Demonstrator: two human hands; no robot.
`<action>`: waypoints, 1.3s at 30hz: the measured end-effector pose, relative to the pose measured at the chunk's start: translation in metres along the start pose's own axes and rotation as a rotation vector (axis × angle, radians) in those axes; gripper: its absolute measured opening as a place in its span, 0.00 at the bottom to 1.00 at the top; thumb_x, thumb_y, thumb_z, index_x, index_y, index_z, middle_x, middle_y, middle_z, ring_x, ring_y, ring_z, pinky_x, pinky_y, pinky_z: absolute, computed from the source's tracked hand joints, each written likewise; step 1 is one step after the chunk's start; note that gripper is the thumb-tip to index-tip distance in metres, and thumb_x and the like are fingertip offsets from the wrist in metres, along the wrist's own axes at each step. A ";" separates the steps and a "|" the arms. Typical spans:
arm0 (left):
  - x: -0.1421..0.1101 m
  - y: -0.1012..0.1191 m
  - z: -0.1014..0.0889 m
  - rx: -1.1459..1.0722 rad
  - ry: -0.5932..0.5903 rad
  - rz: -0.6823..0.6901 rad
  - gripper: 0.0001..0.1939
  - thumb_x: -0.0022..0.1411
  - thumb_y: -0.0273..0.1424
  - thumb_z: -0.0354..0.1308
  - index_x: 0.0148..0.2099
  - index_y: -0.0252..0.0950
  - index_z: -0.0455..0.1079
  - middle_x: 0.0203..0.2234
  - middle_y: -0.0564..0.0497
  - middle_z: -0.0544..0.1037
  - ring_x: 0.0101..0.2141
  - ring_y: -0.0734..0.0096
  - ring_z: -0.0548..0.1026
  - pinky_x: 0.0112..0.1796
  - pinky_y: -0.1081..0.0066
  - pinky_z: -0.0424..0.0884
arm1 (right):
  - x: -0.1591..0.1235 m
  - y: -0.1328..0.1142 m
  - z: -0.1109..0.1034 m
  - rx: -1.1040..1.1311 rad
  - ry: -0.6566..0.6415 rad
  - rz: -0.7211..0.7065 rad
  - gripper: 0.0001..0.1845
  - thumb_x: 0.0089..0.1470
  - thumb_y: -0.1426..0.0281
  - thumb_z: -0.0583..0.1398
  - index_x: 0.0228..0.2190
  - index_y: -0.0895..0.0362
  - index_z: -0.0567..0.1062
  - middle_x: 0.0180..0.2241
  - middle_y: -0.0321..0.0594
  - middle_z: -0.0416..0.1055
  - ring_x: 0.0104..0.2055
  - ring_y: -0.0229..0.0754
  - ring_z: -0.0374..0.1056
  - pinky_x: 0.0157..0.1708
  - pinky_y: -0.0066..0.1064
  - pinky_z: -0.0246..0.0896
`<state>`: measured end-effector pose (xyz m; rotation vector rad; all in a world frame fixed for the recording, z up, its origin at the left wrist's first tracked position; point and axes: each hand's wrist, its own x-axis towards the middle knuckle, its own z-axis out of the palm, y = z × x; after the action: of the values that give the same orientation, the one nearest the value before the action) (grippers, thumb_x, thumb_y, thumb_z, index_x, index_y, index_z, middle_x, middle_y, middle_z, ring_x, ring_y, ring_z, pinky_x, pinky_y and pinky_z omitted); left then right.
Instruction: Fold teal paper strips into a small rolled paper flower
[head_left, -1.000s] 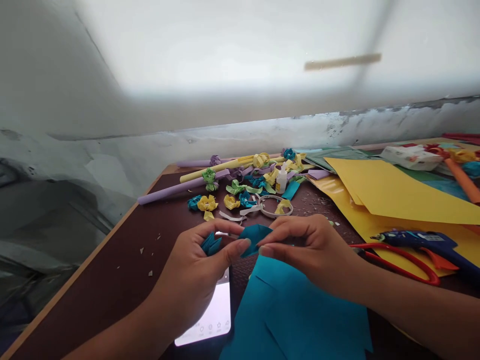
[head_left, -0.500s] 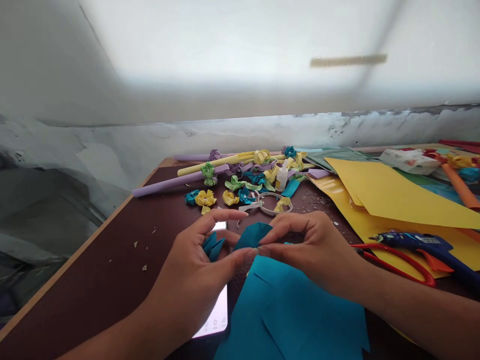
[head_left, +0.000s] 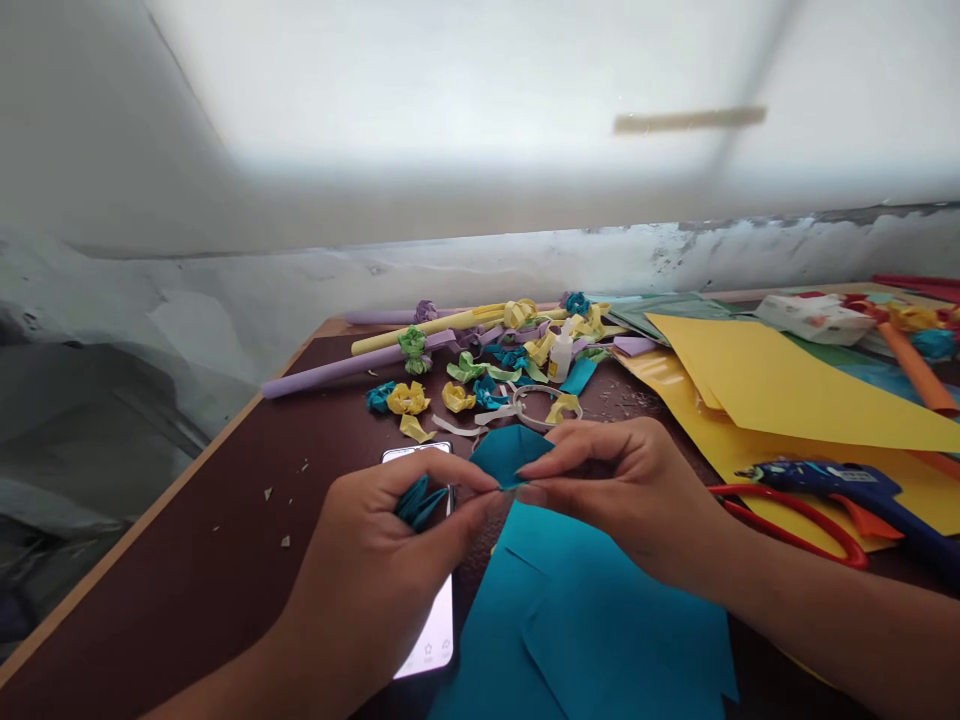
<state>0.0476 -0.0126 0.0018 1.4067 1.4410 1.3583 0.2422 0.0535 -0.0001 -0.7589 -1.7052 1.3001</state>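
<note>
Between my two hands is a small piece of teal paper [head_left: 511,452], rounded at its top edge. The thumb and forefinger of my left hand [head_left: 390,550] pinch its lower left edge. My right hand [head_left: 630,490] pinches the same piece at its lower right. A folded teal paper piece [head_left: 418,503] sticks out from inside the curl of my left hand; how it is held there is hidden. Below my hands lie larger teal sheets [head_left: 600,620] with slits cut in them. Partly behind my left hand, a lit phone [head_left: 439,625] rests on the table.
Behind my hands are crumpled paper flowers [head_left: 409,398], a glue bottle [head_left: 560,355], a tape ring [head_left: 546,408] and rolled purple paper [head_left: 337,370]. To the right lie red-handled scissors [head_left: 817,520], a blue glue gun [head_left: 832,478] and yellow sheets [head_left: 795,385]. The dark table [head_left: 187,560] has scattered scraps.
My left forefinger has come down from its raised position and now pinches the small teal paper with the thumb. The paper has tipped up slightly. My right hand keeps its pinch.
</note>
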 end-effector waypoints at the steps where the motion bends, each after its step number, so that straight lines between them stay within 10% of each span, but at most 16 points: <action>1: -0.001 0.001 0.001 -0.026 0.014 -0.049 0.08 0.51 0.37 0.73 0.28 0.40 0.80 0.22 0.52 0.78 0.24 0.70 0.73 0.23 0.74 0.71 | -0.001 -0.001 0.000 -0.005 -0.007 0.001 0.05 0.46 0.71 0.75 0.28 0.50 0.87 0.24 0.32 0.74 0.28 0.31 0.64 0.27 0.23 0.60; 18: -0.004 0.007 0.010 -0.420 -0.031 -0.312 0.17 0.47 0.36 0.78 0.27 0.36 0.72 0.17 0.57 0.74 0.20 0.79 0.68 0.23 0.78 0.67 | -0.008 -0.001 0.007 -0.051 0.172 0.034 0.14 0.42 0.65 0.77 0.23 0.55 0.78 0.26 0.35 0.76 0.29 0.37 0.70 0.26 0.26 0.64; 39: -0.002 0.013 0.015 -0.229 0.147 -0.157 0.19 0.47 0.33 0.76 0.38 0.41 0.70 0.27 0.58 0.73 0.27 0.75 0.73 0.26 0.78 0.71 | 0.000 -0.005 0.007 0.173 0.116 0.210 0.22 0.31 0.64 0.80 0.21 0.57 0.73 0.22 0.35 0.75 0.24 0.34 0.65 0.23 0.25 0.60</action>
<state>0.0650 -0.0134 0.0110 1.0448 1.4060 1.4965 0.2358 0.0486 0.0037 -0.9101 -1.4302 1.4949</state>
